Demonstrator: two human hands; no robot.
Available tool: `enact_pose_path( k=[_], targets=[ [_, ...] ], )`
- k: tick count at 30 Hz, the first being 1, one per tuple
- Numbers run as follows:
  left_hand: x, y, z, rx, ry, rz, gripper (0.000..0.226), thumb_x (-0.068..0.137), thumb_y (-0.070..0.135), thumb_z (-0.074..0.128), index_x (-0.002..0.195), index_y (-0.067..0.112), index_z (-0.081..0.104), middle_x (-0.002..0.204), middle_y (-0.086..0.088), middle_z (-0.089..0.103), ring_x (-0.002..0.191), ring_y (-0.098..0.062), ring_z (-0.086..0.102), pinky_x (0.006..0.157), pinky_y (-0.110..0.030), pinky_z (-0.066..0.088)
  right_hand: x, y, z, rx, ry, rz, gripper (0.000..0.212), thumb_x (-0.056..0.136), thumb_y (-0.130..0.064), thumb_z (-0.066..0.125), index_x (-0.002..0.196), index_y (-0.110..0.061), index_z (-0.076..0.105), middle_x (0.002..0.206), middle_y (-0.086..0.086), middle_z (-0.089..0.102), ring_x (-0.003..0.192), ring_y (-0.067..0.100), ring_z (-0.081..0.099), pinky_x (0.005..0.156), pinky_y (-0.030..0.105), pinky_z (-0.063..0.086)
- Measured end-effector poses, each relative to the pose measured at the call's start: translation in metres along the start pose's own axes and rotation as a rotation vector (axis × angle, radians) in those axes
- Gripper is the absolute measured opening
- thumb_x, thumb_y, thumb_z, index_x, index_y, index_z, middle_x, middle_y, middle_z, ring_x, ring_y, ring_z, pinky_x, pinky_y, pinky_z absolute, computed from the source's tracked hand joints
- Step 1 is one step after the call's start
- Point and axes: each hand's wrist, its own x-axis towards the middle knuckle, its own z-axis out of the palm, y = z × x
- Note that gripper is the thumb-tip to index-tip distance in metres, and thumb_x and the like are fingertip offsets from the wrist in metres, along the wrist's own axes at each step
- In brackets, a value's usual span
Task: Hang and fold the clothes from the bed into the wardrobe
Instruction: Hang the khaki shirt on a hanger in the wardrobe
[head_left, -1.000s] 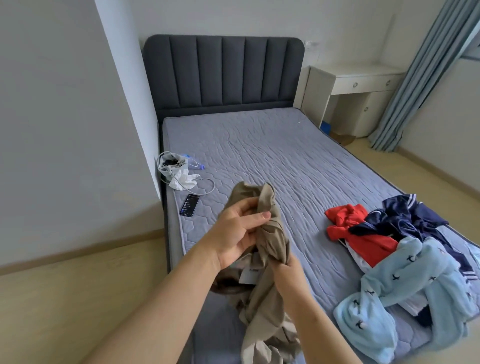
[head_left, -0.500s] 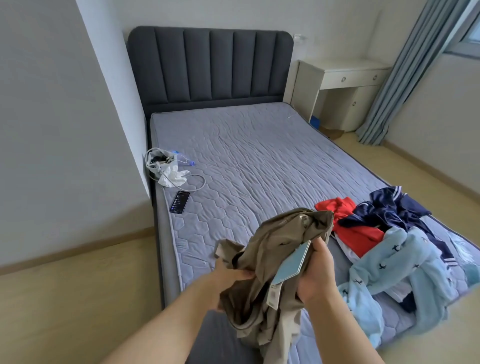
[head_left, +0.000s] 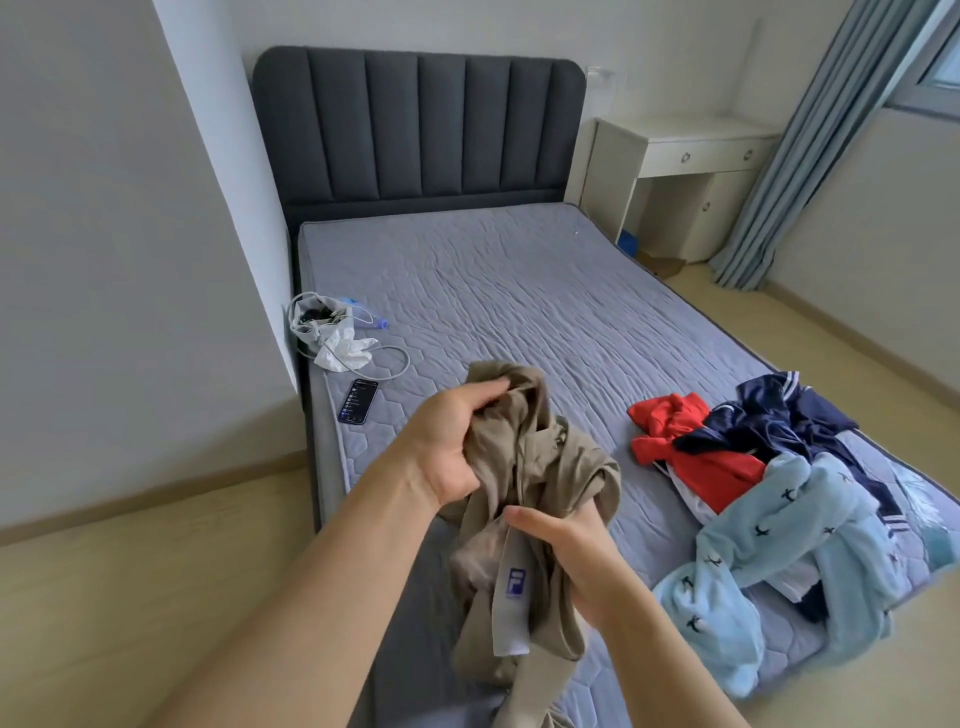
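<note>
I hold a crumpled khaki garment (head_left: 545, 467) over the near end of the bed (head_left: 519, 291). My left hand (head_left: 447, 441) grips its upper folds. Lower down, my right hand (head_left: 566, 551) grips the cloth beside a grey label with a blue logo. The garment's lower part hangs down between my forearms. To the right on the mattress lies a pile of clothes: a red garment (head_left: 696, 457), a navy garment with white stripes (head_left: 779, 421) and a light blue patterned garment (head_left: 789, 551). No wardrobe shows in this view.
A phone (head_left: 358, 400), a white cable (head_left: 389, 364) and a white bag (head_left: 324, 327) lie at the bed's left edge by the wall. A dark padded headboard (head_left: 415, 124) stands behind. A white desk (head_left: 685, 156) and blue curtain (head_left: 810, 145) are at the far right.
My left hand rose to grip the garment's top, while my right hand dropped from the upper bundle to its lower part. The card tag seen before is hidden; a sewn label shows.
</note>
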Motion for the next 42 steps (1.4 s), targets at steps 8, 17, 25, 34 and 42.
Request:
enact_pose_path(
  k=[8,17,25,34,42],
  targets=[
    [-0.032,0.032,0.001,0.258,0.062,0.408,0.010,0.087,0.007,0.056,0.079,0.008,0.062,0.062,-0.005,0.062,0.055,-0.015,0.060,0.058,-0.024,0.051,0.005,-0.046,0.040,0.016,-0.050,-0.202,0.021,0.085,0.001,0.059,0.085,-0.016,0.070,0.083,0.002,0.074,0.084,0.018,0.070,0.075,0.033,0.056],
    [-0.024,-0.019,-0.092,0.158,0.252,-0.054,0.045,0.087,0.050,0.052,0.089,0.011,0.075,0.089,-0.011,0.073,0.077,-0.022,0.070,0.073,-0.033,0.052,0.011,-0.022,0.068,0.190,-0.118,0.002,0.015,0.089,-0.001,0.055,0.086,-0.008,0.068,0.087,0.013,0.073,0.085,0.027,0.070,0.081,0.039,0.055],
    [-0.059,-0.021,-0.163,-0.037,0.453,-0.021,0.036,0.093,0.016,0.046,0.068,0.005,0.068,0.059,-0.009,0.068,0.048,-0.019,0.065,0.050,-0.022,0.052,0.019,0.012,0.134,0.081,-0.246,0.199,0.012,0.090,-0.014,0.059,0.093,-0.005,0.067,0.078,0.011,0.071,0.071,0.025,0.068,0.075,0.037,0.056],
    [-0.182,0.039,-0.273,-0.454,0.793,0.484,0.024,0.094,0.019,0.046,0.081,0.005,0.061,0.060,-0.011,0.068,0.063,-0.024,0.065,0.063,-0.032,0.046,-0.008,0.033,0.275,-0.127,-0.499,0.219,0.005,0.086,-0.008,0.064,0.090,-0.008,0.066,0.071,0.005,0.069,0.064,0.017,0.065,0.059,0.026,0.051],
    [-0.345,0.071,-0.399,-0.520,1.039,0.792,0.020,0.089,0.018,0.057,0.101,0.005,0.065,0.098,-0.019,0.069,0.086,-0.030,0.067,0.073,-0.037,0.052,-0.090,0.057,0.466,-0.181,-0.763,0.219,0.008,0.087,-0.006,0.058,0.087,-0.011,0.065,0.075,0.009,0.068,0.071,0.023,0.064,0.065,0.031,0.052]
  ],
)
